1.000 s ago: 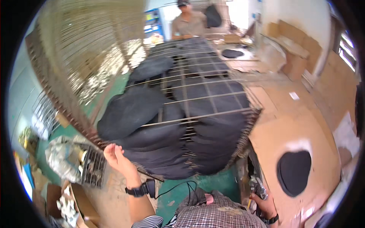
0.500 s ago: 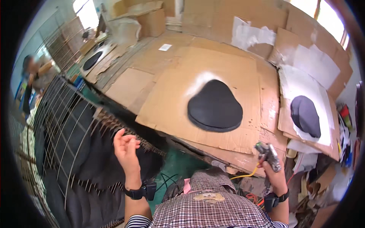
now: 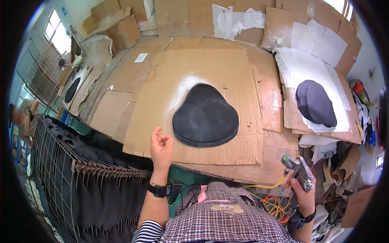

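Observation:
A black rounded-triangular pad, apparently layered at its near edge, lies on a cardboard sheet. Pale specks dot its top, and a whitish spray mark spreads over the cardboard beside its upper left side. My left hand is raised near the pad's lower left edge, fingers loosely curled and apart, holding nothing. To the right, over the table's near edge, my right hand grips a metal spray gun with a yellow hose. Part of that hand is hidden behind the gun.
On the right, a stack of black pads rests on white-covered cardboard. A wire rack hung with several black pieces stands at left. Another black pad lies far left, near a person. Tangled hoses lie below.
My view has turned, so the table scene sits further left. My left hand has moved from over the rack toward the pad. The right hand still holds the spray gun. Pale specks now show on the pad.

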### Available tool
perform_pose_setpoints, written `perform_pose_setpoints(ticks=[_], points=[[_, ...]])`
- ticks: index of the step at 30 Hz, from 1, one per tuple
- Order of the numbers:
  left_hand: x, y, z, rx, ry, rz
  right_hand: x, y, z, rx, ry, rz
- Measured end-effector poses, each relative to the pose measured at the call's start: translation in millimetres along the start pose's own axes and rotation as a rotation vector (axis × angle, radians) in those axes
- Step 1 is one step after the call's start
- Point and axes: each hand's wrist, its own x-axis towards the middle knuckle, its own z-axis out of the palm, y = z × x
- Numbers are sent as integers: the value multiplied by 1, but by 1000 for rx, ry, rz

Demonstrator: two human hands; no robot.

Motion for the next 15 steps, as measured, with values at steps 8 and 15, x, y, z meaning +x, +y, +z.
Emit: perform_pose_setpoints(ticks=[8, 15], points=[[0, -42, -23, 31, 67, -175, -1, -1, 11, 61, -372, 173], [-3, -62, -37, 65, 62, -221, 25, -6, 54, 153, -144, 29]])
